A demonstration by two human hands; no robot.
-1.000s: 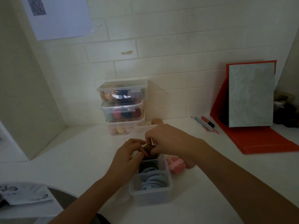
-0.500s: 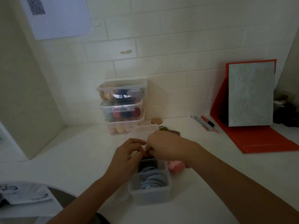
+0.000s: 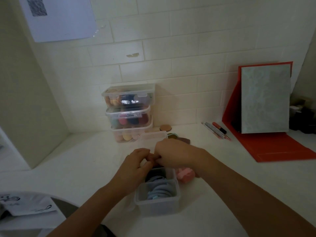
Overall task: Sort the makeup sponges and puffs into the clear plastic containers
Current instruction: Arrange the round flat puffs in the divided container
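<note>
Lower centre: left hand (image 3: pixel 135 162) and right hand (image 3: pixel 172 155) meet over the far end of the open clear container (image 3: pixel 157 202) holding blue puffs (image 3: pixel 159 188). Their fingers are curled together; whether they pinch anything, I cannot tell.

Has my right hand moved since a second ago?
Yes: the right hand has drawn back from the stacked containers, toward the open container.

clear container (image 3: pixel 157 203) open | blue puffs (image 3: pixel 159 189) inside | pink sponge (image 3: pixel 185 175) just beside, right | lidded containers (image 3: pixel 128 115) stacked behind
</note>
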